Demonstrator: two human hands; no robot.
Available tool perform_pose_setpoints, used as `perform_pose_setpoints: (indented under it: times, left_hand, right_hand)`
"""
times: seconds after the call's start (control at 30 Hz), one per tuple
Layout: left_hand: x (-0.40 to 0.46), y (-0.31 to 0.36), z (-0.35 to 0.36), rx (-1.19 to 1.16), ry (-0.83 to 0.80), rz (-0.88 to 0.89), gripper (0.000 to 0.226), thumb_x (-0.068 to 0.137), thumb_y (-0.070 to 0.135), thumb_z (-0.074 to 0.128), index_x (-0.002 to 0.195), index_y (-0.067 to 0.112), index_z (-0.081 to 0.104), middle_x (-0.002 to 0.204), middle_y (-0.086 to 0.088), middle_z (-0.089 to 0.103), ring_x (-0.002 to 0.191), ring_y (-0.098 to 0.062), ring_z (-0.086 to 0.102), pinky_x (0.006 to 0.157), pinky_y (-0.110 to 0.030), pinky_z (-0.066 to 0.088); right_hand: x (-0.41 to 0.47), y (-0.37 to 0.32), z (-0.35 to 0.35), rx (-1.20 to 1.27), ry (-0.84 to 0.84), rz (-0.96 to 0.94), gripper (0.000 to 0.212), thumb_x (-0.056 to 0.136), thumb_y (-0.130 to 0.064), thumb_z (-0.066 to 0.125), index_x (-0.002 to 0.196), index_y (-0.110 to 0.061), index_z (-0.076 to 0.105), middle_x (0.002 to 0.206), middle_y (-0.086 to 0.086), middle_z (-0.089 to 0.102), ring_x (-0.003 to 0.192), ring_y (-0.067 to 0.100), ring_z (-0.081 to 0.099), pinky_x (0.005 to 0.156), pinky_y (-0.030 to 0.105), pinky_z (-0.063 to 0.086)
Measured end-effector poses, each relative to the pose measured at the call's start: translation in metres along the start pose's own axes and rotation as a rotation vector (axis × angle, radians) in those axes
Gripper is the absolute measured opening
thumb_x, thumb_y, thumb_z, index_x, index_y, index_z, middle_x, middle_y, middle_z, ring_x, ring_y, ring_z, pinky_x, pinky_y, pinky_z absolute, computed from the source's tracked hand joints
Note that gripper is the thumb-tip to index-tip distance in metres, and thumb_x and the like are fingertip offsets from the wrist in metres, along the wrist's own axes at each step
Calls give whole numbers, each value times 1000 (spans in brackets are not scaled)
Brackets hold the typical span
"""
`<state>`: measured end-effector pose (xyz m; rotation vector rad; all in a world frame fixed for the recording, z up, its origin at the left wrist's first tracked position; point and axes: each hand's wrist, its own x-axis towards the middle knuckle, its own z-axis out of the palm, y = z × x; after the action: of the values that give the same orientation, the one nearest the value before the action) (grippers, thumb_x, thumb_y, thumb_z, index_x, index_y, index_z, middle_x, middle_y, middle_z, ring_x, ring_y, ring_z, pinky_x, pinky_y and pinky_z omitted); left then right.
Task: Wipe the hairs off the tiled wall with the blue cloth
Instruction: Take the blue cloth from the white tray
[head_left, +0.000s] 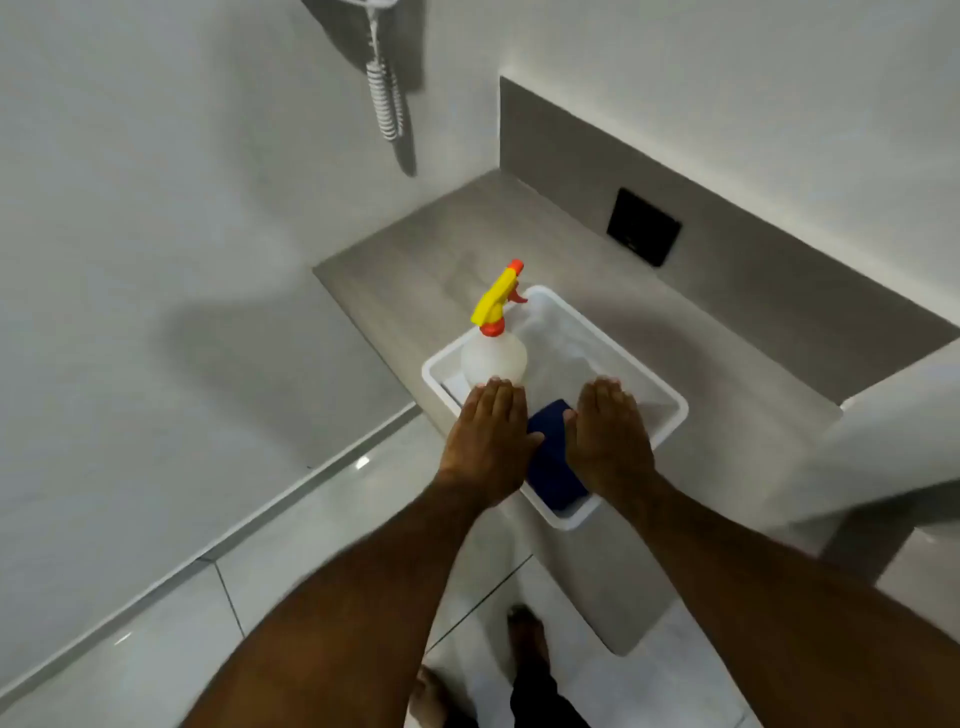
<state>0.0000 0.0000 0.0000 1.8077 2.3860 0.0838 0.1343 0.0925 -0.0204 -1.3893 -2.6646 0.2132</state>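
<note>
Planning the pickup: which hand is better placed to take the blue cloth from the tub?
Probably the right hand: its thumb lies at the blue cloth in the white tub. The left hand sits nearer the spray bottle.

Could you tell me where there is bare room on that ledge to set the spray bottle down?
The grey ledge is bare between the white tub and the wall corner, and again toward the black wall plate. The tub itself is crowded: spray bottle, blue cloth and both hands, left and right, over it.
</note>
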Motion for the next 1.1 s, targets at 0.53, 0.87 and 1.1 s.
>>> perform_pose_setpoints:
  times: [0.53,0.87,1.1]
  left_hand:
    - [42,5,0,-267,-183,-118,26,98,25,51,103,5,67,100,-15,69,92,-30,67,85,-40,55]
    - [-73,-92,-41,-579,611,-90,24,97,11,54,117,4,67,90,-11,69,80,-19,60,74,-27,49]
    - [-148,-188,1,-532,550,-338,27,95,13,57,117,0,66,96,-14,68,85,-22,62,79,-30,50]
  right_hand:
    - [42,-4,-12,358,-466,309,12,77,-15,64,78,-7,55,79,11,62,71,25,56,66,31,43]
    - [2,-126,-71,637,-145,-2,25,79,-23,64,102,-18,57,96,1,63,84,15,62,69,26,54]
    - [-24,-231,3,661,-323,-103,22,88,-17,57,109,-17,51,87,-5,60,73,10,60,66,27,51]
